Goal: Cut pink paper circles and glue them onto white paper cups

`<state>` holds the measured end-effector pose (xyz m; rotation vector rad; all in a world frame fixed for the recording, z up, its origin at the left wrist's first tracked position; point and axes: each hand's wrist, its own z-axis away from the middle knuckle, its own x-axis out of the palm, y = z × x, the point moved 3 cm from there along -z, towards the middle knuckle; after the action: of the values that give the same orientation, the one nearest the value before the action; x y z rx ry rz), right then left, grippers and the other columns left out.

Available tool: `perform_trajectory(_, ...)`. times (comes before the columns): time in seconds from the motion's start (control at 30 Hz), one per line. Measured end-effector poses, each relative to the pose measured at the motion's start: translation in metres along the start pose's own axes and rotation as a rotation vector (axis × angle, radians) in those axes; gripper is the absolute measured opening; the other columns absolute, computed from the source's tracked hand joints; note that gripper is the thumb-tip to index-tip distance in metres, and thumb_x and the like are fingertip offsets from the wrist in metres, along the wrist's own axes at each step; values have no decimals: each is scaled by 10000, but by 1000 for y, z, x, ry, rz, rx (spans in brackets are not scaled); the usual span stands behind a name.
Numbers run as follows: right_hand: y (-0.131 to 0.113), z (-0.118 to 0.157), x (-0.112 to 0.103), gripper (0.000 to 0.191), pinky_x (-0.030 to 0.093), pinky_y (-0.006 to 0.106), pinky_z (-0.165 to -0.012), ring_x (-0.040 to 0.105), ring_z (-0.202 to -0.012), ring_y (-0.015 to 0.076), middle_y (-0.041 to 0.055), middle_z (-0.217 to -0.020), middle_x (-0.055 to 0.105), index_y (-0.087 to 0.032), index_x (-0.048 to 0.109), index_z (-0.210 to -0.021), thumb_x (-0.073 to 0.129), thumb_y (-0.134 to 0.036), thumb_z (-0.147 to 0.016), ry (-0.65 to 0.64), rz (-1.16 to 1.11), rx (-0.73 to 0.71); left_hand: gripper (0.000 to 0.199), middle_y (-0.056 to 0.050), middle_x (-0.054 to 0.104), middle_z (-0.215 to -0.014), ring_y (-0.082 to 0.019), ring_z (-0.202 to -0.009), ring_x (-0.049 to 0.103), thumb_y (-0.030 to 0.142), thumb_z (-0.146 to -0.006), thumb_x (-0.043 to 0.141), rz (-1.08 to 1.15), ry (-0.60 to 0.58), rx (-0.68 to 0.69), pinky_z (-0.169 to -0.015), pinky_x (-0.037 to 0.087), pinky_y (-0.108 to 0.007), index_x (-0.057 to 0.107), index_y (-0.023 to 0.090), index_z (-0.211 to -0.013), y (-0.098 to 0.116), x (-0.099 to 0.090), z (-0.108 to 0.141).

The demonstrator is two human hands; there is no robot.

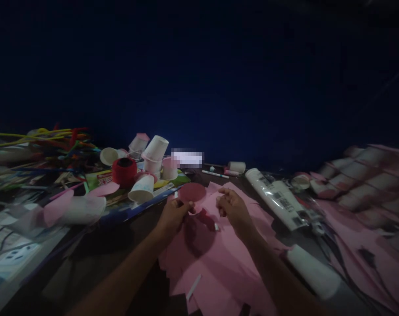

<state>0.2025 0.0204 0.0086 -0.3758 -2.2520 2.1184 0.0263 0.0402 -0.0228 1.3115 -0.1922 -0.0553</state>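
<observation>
My left hand [173, 216] is closed on the near edge of a round pink paper disc [192, 192], thumb on top. The disc is held above a spread of pink paper sheets [222, 267], and a shadow falls on them below it. Just right of the disc, my right hand [233, 210] is raised with its fingers curled in toward the thumb. Whether anything small sits between those fingertips cannot be made out. Between my hands lies a dark red piece [206, 219] with a pale tip, its kind unclear. A narrow white strip [194, 287] rests on the sheets nearer me.
White paper cups [156, 149] and a red roll [124, 172] stand at the back left. Pipe cleaners [72, 138] and a power strip [16, 255] are far left. Wrapped cup sleeves [275, 199], a loose cup [313, 270] and piled cups [367, 175] lie right.
</observation>
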Motion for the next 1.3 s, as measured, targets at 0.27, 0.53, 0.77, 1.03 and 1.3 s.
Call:
perform_trajectory(0.27, -15, -88, -33, 276, 448, 268, -684, 609, -773, 168, 50, -856, 664, -165, 634, -890, 437, -334, -795, 138, 769, -143, 234, 52, 439, -346, -60, -323, 406, 344, -665, 637, 147, 37, 17, -323, 212, -150, 541, 133, -631, 6, -7, -2)
perform_trajectory(0.53, 23, -191, -1, 318, 470, 404, -823, 562, -980, 200, 85, -1135, 552, -145, 527, -1120, 528, -315, -851, 27, 1080, -15, 213, 56, 450, -371, -45, -312, 384, 318, -694, 608, 162, 49, 36, -338, 246, -159, 531, 135, -616, 0, -13, -8)
perform_trajectory(0.77, 54, -223, 3, 320, 488, 393, -798, 569, -961, 194, 83, -1137, 546, -151, 515, -1137, 521, -307, -858, -34, 1161, 114, 170, 69, 425, -345, -59, -314, 397, 276, -714, 579, 240, 26, -7, -372, 327, -172, 521, 142, -628, 4, -9, -2)
perform_trajectory(1.03, 43, -224, 5, 316, 489, 391, -795, 568, -964, 193, 77, -1142, 543, -161, 513, -1138, 522, -308, -858, 30, 1027, 27, 199, 65, 402, -329, -54, -304, 385, 290, -720, 565, 192, 32, -12, -345, 262, -160, 530, 138, -596, -1, -10, -7)
perform_trajectory(1.3, -7, -145, -14, 346, 455, 282, -683, 598, -753, 175, 60, -846, 657, -124, 606, -994, 474, -369, -786, 236, 687, -243, 208, 51, 424, -324, -70, -302, 413, 317, -712, 563, 124, 24, -9, -309, 177, -157, 533, 138, -610, -5, -10, -9)
